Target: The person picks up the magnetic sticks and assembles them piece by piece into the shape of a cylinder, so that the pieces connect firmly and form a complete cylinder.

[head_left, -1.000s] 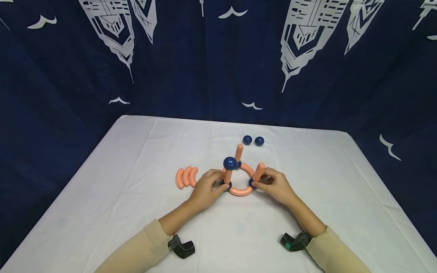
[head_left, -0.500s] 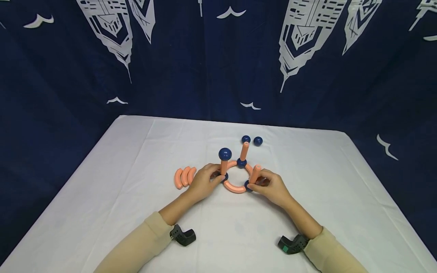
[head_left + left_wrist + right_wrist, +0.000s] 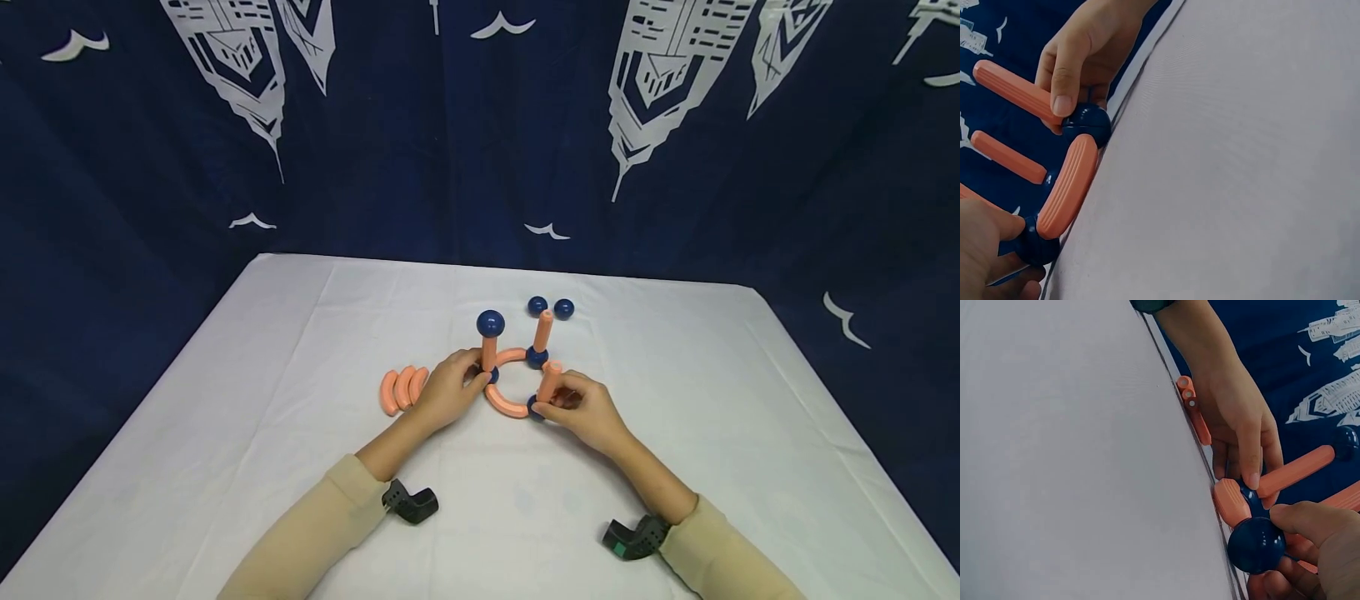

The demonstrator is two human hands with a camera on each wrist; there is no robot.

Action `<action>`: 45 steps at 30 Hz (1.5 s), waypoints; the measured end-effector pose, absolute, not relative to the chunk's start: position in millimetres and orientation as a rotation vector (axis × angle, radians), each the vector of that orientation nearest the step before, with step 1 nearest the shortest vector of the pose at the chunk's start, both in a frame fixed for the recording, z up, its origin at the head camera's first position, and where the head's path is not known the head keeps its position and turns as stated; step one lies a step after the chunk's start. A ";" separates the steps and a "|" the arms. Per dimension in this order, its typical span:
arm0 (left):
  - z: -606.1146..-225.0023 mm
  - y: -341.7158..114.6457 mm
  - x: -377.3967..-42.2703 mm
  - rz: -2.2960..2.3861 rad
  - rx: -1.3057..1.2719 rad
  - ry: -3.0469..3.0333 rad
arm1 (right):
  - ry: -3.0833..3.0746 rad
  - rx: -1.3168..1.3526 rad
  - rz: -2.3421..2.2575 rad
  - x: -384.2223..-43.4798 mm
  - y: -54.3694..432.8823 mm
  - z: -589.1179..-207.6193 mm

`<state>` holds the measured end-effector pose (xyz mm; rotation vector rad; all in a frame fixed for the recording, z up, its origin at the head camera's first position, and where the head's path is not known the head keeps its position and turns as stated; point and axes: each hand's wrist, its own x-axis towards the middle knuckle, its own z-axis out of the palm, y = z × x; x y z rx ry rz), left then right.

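Note:
A ring of curved orange magnetic sticks [image 3: 504, 403] joined by three navy balls lies on the table. On each ball stands an upright orange stick; the left stick bears another navy ball [image 3: 491, 323] on top, while the back stick [image 3: 543, 332] and right stick [image 3: 550, 380] have bare tops. My left hand [image 3: 450, 390] pinches the ring's left ball [image 3: 1038, 245] between thumb and fingers. At the near right, my right hand [image 3: 591, 413] pinches another ring ball [image 3: 1256, 545] at the foot of its stick. Its fingertips are partly hidden behind the stick in the head view.
Two loose navy balls [image 3: 564, 309] sit behind the ring. Left of my left hand, three curved orange sticks [image 3: 403, 388] lie side by side. A white cloth covers the table [image 3: 300, 333], and a navy patterned curtain [image 3: 375, 167] hangs behind it.
The ring has turned clockwise: its left ball went away from me, its back ball rightward, its right ball leftward and slightly nearer. Both hands moved along, keeping their pinch.

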<state>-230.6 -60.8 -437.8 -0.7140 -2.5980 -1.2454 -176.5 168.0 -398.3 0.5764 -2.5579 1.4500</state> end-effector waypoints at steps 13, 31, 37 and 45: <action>-439.5 -60.0 -232.1 -1.234 -0.663 -2.606 | -2.558 0.574 1.470 -174.2 163.4 -395.8; -444.7 -58.5 -230.3 -1.130 -0.672 -2.609 | -2.595 0.590 1.548 -194.7 188.6 -424.3; -445.0 -58.6 -231.1 -1.061 -0.687 -2.598 | -2.607 0.561 1.526 -206.4 208.0 -411.0; -444.1 -58.3 -230.7 -1.033 -0.710 -2.614 | -2.626 0.385 1.435 -238.6 220.2 -401.8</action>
